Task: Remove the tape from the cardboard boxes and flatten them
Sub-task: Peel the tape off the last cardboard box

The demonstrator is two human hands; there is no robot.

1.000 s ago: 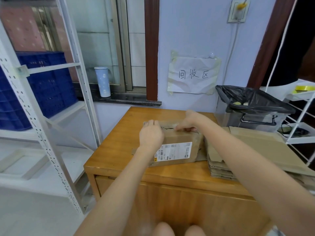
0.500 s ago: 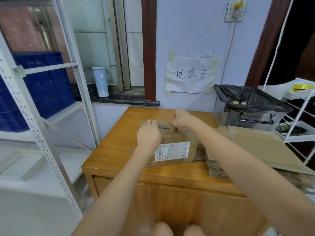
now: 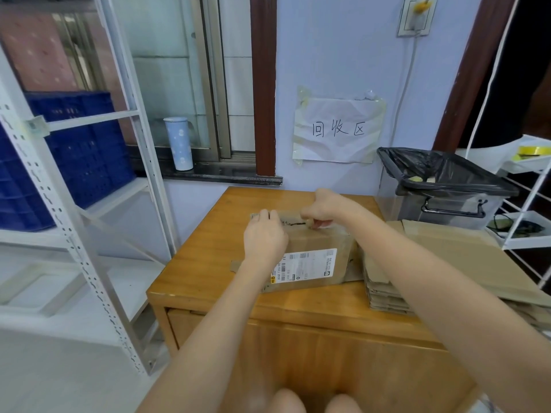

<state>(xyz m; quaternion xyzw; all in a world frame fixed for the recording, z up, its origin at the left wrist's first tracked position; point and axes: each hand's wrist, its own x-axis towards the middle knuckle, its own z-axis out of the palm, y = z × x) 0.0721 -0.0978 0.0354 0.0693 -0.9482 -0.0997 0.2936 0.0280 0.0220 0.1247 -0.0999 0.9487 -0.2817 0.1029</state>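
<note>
Head view, mid-frame: left hand flat on box, right hand pinching tape, likely to snap if yanked.

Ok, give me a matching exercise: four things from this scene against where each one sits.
Things:
1. cardboard box
2. blue tumbler
3. yellow tape roll
4. stack of flattened cardboard

Places:
A. on the white rack at far right
B. on the window sill
C. on the wooden table, right of the box
D. under both hands

Pairs: 1-D, 2-B, 3-A, 4-C
</note>
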